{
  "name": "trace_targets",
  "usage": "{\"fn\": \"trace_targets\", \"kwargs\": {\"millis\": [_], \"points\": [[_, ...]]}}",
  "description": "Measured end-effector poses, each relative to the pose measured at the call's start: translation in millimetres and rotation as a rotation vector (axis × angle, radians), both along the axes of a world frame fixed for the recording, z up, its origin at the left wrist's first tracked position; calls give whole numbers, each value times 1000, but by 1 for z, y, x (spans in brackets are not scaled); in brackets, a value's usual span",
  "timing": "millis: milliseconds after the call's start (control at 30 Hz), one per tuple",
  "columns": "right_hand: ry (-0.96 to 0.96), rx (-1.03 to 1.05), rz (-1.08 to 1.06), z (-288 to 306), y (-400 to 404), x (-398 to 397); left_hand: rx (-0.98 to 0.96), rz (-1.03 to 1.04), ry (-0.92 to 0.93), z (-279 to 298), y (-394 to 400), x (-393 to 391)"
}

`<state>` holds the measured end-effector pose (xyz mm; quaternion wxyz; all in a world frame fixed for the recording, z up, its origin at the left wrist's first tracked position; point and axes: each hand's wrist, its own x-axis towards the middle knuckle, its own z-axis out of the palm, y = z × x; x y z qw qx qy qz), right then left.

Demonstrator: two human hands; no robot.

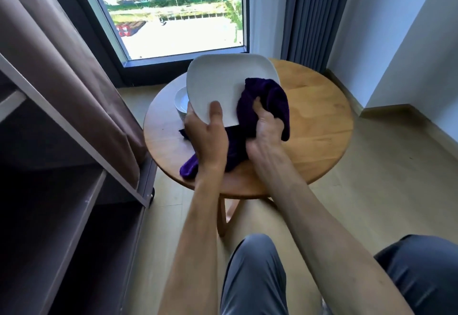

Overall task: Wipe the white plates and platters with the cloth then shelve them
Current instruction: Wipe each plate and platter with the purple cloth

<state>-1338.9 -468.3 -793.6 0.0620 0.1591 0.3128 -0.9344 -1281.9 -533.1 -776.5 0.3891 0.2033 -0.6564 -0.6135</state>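
- The white platter (223, 84), squarish with rounded corners, is held up off the counter (319, 126) and tilted with its face toward the person, in front of the window (173, 17).
- The left hand (208, 138) grips the platter's near left corner: the thumb lies flat across the face, the other fingers are curled round behind the rim and mostly hidden.
- The purple cloth (267, 101) is bunched against the platter's lower right part, covering that corner.
- The right hand (265, 129) clutches the cloth, fingers curled into the folds and pressing it onto the platter; the fingertips are buried in the fabric.
- A long tail of the cloth hangs below both hands and lies on the counter's near left side.
- Behind the platter's left edge, a stack of white plates (182, 102) stands on the counter, only partly showing.
- The counter is a round wooden one on wooden legs, standing on a pale floor.
- To the left stands an open shelf unit (74, 190) with dark compartments and a brown curtain (74, 67) drawn partly aside.
- Grey drapes (309, 12) hang right of the window.
- The person's knees, in grey trousers (252, 277), show at the bottom.
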Motion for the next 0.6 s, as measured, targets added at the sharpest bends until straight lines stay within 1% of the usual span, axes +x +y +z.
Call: {"fn": "trace_targets", "kwargs": {"millis": [100,167,200,267,333,367,433,467,533,567,600], "points": [[74,42,39,-1,12,-5,-167,-119,-23,24,-37,1],[194,124,102,-2,18,-5,-291,-224,-53,47,-64,0],[262,178,126,-2,20,-6,-304,-265,-72,57,-76,0],[327,224,130,-1,20,-6,-247,-314,-69,68,-92,-1],[276,166,93,4,10,-2,-80,-306,17,59,-82,-7],[230,120,75,6,3,4,5,-267,63,47,-65,-10],[192,92,57,5,-13,18,128,-128,61,24,-22,-12],[218,149,51,2,-15,22,160,-58,73,15,-8,-10],[343,349,53,-1,-9,22,159,13,132,4,-7,-7],[390,437,63,-1,-1,18,122,15,132,4,-15,-7],[421,496,69,2,7,11,34,-17,89,8,-24,-4]]}}
